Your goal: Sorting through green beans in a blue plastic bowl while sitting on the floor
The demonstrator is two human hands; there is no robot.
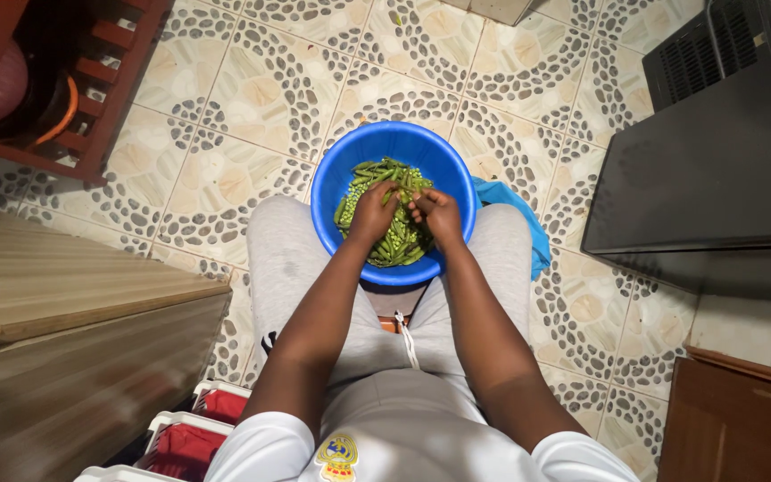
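Observation:
A round blue basin (377, 143) rests between my knees on the tiled floor, holding green pea pods and loose shelled peas (403, 243). My left hand (373, 212) and my right hand (436, 212) are both down inside the basin, over the pile. Together they pinch one green pea pod (401, 194) between their fingertips, left hand on one end, right hand on the other. My forearms reach down from grey-trousered legs on either side of the basin.
A wooden surface (64, 295) stands at my left, a dark cabinet (716, 170) at my right. A red shelf rack (64, 80) sits at top left. Blue cloth (528, 223) lies under my right knee. Red-and-white crates (189, 428) are at bottom left.

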